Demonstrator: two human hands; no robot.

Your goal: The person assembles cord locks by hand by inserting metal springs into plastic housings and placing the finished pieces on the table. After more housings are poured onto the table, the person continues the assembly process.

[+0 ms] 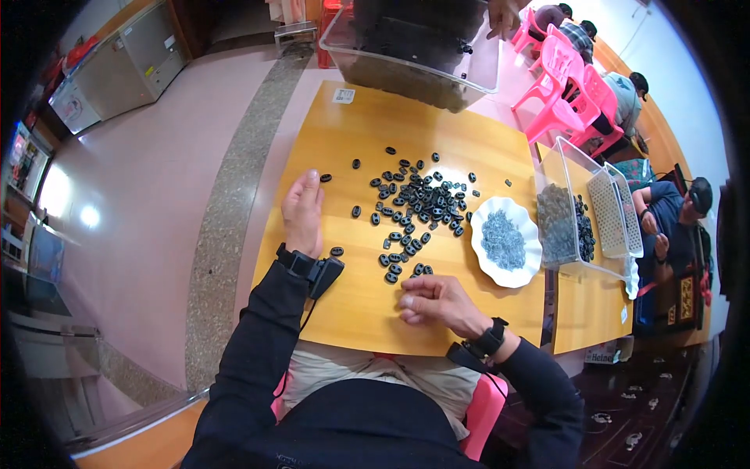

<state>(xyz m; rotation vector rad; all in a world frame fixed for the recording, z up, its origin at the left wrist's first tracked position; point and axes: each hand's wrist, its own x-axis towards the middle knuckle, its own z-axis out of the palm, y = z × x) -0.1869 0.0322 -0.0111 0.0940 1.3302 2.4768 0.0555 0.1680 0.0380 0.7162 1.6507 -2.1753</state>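
Small black oval pieces with two holes (pixel 426 199) lie in a loose heap on the yellow wooden table (pixel 351 313). My left hand (pixel 303 213) rests at the table's left side, its fingers stretched out; one black oval piece (pixel 326 178) lies by its fingertips and another (pixel 337 252) near its wrist. Near the front edge, my right hand (pixel 441 303) is closed, its thumb pressed toward curled fingers just below a few black pieces; whatever it may hold is hidden. To the right of the heap stands a white scalloped plate (pixel 533 270) of tiny grey-blue, see-through bits.
A large clear bin (pixel 406 78) with dark contents stands at the far edge, another person's hand (pixel 506 16) at its corner. Right of the plate are a clear box (pixel 553 172) of pieces and a white basket (pixel 608 205). People sit on pink chairs (pixel 558 102) beyond.
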